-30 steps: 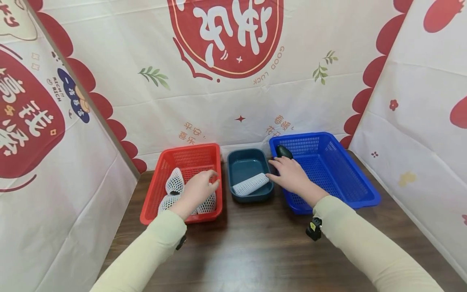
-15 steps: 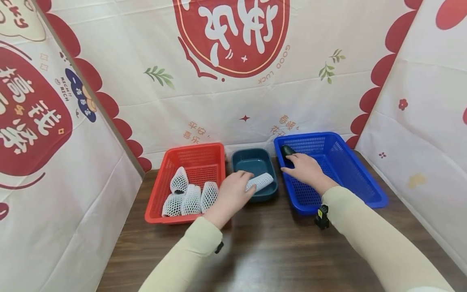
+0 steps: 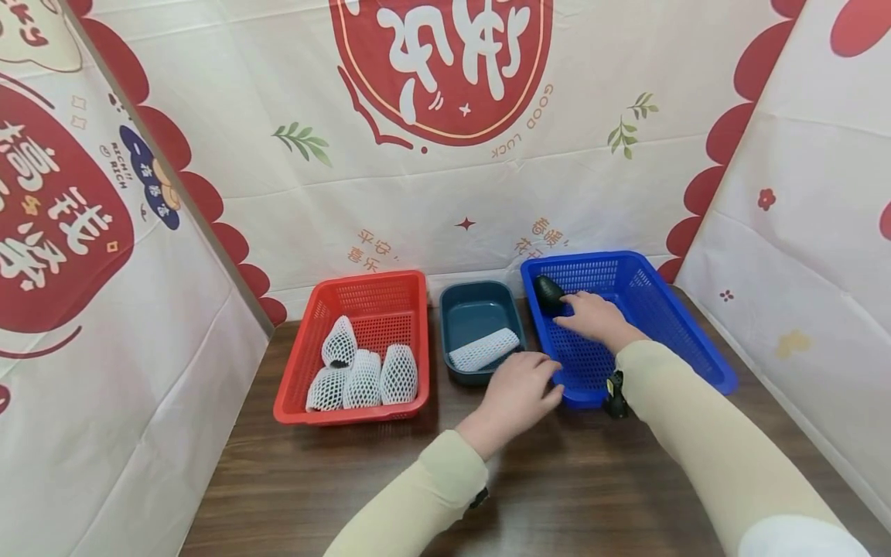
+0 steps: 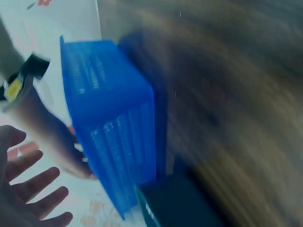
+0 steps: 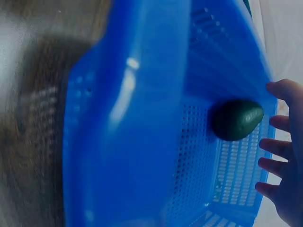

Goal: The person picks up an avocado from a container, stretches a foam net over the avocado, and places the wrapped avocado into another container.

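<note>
A dark green avocado lies in the back left corner of the blue basket. My right hand reaches over this basket, fingertips beside the avocado in the head view. The right wrist view shows the fingers spread and the avocado apart from them. My left hand hovers in front of the teal bin, close to the blue basket's front left corner. Its fingers are spread with nothing between them in the left wrist view. A white foam net sleeve rests slantwise in the teal bin.
At the left stands a red basket holding several foam net sleeves, puffed out and bunched near its front. All three containers line up on a dark wood table. Printed white cloth hangs behind and at both sides.
My left hand has moved right from above the red basket, passing the teal bin. My right hand has gone from the blue basket's left rim to further inside it, next to the avocado.
</note>
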The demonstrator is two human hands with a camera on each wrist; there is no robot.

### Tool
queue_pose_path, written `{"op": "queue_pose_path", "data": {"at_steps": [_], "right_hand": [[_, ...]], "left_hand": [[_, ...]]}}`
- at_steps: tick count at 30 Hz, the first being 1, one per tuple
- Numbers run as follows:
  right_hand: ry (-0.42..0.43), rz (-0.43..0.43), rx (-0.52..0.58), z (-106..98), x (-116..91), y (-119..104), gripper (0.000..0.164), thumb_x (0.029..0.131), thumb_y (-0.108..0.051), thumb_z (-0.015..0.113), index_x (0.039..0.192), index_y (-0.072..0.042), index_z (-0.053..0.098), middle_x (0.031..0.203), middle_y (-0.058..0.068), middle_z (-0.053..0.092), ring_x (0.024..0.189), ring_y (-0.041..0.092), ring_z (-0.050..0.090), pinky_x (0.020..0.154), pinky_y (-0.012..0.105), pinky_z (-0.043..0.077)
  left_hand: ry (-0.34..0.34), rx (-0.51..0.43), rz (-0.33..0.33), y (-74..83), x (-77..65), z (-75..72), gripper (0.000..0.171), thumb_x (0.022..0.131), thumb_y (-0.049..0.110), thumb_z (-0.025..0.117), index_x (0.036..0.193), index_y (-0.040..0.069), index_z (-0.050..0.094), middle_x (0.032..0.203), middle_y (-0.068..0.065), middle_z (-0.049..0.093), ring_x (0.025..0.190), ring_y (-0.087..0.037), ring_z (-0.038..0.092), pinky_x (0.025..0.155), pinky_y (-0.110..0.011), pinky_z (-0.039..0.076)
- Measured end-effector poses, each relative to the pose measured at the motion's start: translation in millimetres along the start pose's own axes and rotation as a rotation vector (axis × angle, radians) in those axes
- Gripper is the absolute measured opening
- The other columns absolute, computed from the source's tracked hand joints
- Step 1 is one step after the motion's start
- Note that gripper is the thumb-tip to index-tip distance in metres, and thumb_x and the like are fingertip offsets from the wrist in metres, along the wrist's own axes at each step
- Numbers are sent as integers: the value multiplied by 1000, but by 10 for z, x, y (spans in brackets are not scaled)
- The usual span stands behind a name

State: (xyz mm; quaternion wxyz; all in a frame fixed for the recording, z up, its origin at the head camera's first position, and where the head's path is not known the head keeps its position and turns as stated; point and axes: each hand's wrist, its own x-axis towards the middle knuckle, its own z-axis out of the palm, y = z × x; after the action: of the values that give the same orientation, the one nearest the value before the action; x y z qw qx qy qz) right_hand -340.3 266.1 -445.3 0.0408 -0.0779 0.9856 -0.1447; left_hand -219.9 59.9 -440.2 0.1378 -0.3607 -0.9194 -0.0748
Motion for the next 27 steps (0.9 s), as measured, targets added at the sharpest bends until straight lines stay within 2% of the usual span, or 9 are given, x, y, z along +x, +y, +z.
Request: {"op": "queue_pose_path", "data": {"at_steps": [6, 11, 17, 23, 27], "right_hand": [[-50, 3, 41, -46, 52, 68, 66, 86, -43, 53, 133, 1, 38, 135, 31, 29, 121, 48, 26, 92, 62, 25], [-90, -9, 40, -35, 125, 130, 65, 87, -39, 54, 134, 2, 36, 135, 31, 28, 121, 48, 26, 92, 61, 25], [-123, -24, 42, -21, 269, 189, 62, 88, -32, 54, 135, 3, 33, 136, 32, 24, 123, 48, 23, 94, 61, 23], [-137, -27, 128, -4, 415, 223, 66, 88, -32, 54, 137, 3, 28, 137, 31, 23, 124, 47, 21, 94, 60, 23], [-135, -39, 122, 55, 500, 236, 66, 86, -25, 58, 136, 5, 27, 136, 33, 23, 122, 48, 24, 93, 60, 26]], "left_hand": [[-38, 58, 119, 161, 73, 196, 39, 88, 46, 48, 115, 21, 60, 114, 5, 56, 110, -10, 46, 98, -27, 32], [-75, 73, 160, 203, 119, 338, 34, 88, 43, 51, 112, 21, 63, 110, 8, 60, 118, -14, 43, 100, -33, 31], [-96, 36, 160, 202, 154, 438, 26, 89, 36, 52, 106, 21, 65, 103, 8, 63, 121, -14, 40, 101, -29, 28], [-113, -5, 152, 194, 172, 438, 24, 89, 34, 53, 105, 21, 66, 102, 10, 63, 121, -12, 40, 103, -26, 24], [-146, -39, 136, 183, 183, 435, 24, 89, 34, 52, 106, 23, 65, 102, 11, 63, 121, -10, 40, 103, -25, 22]]}}
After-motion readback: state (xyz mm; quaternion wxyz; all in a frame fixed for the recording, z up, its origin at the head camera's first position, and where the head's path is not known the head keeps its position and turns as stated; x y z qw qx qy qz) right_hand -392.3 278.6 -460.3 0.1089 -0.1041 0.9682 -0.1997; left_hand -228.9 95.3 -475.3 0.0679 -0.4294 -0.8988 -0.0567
